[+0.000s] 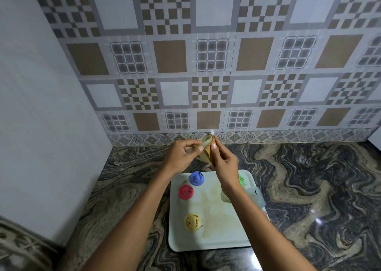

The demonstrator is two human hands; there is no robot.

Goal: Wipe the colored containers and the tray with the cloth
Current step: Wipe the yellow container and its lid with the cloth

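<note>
Wiping a pale cup near the wall

The left grip [181,155] has its fingers curled round the pale container [206,141], held up past the far end of the tray [216,236]. The right grip [223,163] pinches a small brown cloth [208,152] against its side. I think it is best to turn the cup slowly, rub all round the rim and inside, and hold tight, since it looks smooth and slippery. The tray is flat and pale, with round corners and brown smears. On it stand the little blue container [196,177], red container [186,192] and yellow container [192,222]. The green container [241,180] peeks out behind the right wrist. The counter [309,177] is shiny, swirly stone.
</note>
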